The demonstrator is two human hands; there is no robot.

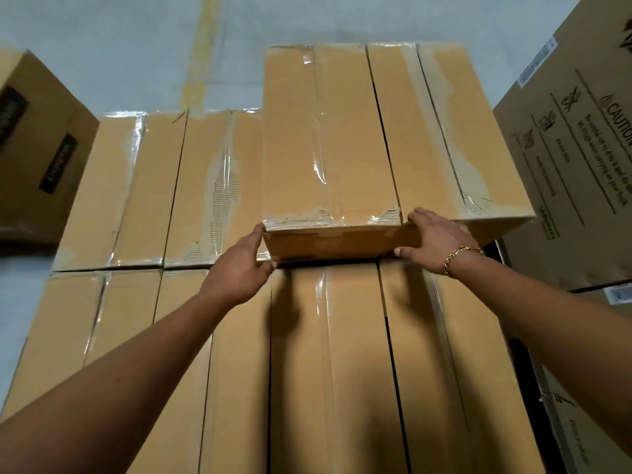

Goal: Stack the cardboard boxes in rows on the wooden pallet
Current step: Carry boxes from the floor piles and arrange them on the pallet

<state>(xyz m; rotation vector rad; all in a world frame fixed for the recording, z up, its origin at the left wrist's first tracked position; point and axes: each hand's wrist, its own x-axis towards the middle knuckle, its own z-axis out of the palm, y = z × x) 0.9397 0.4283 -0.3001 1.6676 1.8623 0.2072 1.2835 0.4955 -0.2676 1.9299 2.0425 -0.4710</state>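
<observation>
View from above over a stack of brown, tape-sealed cardboard boxes. Both hands grip the near end of one box, the held box (pixel 328 138), which sits on the upper layer and runs lengthwise away from the viewer. The left hand (pixel 239 265) clasps its near left corner, with the thumb up along the edge and the fingers curled at the bottom of the end face. The right hand (pixel 434 239) clasps the near right corner, with the fingers over the top edge and the thumb pressed on the end face. A gold bracelet (pixel 461 256) circles the right wrist.

A second upper box (pixel 455 138) lies touching the held box on its right: two boxes on top. Below, the near row (pixel 325 371) shows four boxes side by side. The far row (pixel 154 189) shows two uncovered boxes to the left of the held box.

A separate box (pixel 34 148) sits far left. A large printed carton (pixel 574 165) marked CAUTION stands on the right. A yellow line (pixel 201 46) runs across the grey floor.
</observation>
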